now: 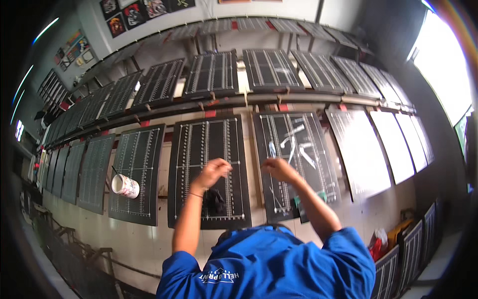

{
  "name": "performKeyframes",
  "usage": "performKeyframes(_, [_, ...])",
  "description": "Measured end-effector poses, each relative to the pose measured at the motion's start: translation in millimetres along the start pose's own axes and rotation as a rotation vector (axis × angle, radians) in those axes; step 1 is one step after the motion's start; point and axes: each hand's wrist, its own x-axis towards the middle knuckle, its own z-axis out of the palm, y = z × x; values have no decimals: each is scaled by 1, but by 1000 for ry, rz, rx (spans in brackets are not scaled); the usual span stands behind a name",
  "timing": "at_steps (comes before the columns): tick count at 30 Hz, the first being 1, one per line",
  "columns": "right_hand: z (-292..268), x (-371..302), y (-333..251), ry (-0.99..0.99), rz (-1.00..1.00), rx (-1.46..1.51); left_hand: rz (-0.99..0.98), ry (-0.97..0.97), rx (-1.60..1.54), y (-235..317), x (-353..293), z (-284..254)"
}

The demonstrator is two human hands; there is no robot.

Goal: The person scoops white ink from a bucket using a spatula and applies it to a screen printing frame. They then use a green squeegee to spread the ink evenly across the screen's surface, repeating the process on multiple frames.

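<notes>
A long far row of black boards (211, 72) runs across the room, well ahead of both hands. A blue shirt (284, 264) fills the space behind the hands, and the two bare arms reach forward out of its sleeves. The left board (191, 144) is big and black with white lines and small marks, and it lies under the left hand (214, 170). The right board (286, 124) is much the same, and the right hand (280, 168) is over its left side. A shiny board (353, 152) sits farther off to the right of the right hand, and light makes it look almost white. The left hand has its fingers bent in, and I cannot tell if it has anything in it. The right hand is curled too, with its fingertips close together, and I cannot tell if they pinch something small. I also cannot tell if either hand touches the board below it. A white bucket (125, 185) with colored spots stands on another board, out to the left of the left hand. A crumpled black cloth (214, 202) lies on the left board, just behind the left hand. Some white strips (307, 157) lie on the right board, near the right hand, ahead of it and to its right. A dark stick (115, 170) pokes out of the bucket. A thin band (195, 194) goes around the left wrist.
</notes>
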Motion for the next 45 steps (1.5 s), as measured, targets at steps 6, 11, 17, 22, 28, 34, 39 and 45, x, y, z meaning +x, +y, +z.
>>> performKeyframes(6, [32,-81,2,-70,213,43,-14,-93,216,-39,-38,54])
performKeyframes(11, [-4,-225,6,120,670,427,-133,223,256,-51,-125,6])
performKeyframes(17, [9,-342,74,-9,1395,600,-81,439,724,-99,-107,25])
performKeyframes(22, [40,-349,121,610,1118,1135,-140,628,1028,-95,-102,42])
performKeyframes(28, [59,-310,103,874,1114,1133,-340,429,1089,-110,-111,38])
performKeyframes(34, [2,-240,65,1005,934,1027,-343,431,984,-115,-108,46])
performKeyframes(39, [-67,-168,116,901,490,19,-348,545,1021,-114,-98,70])
performKeyframes(45, [-148,-34,128,548,245,-624,-430,739,1070,-128,-97,87])
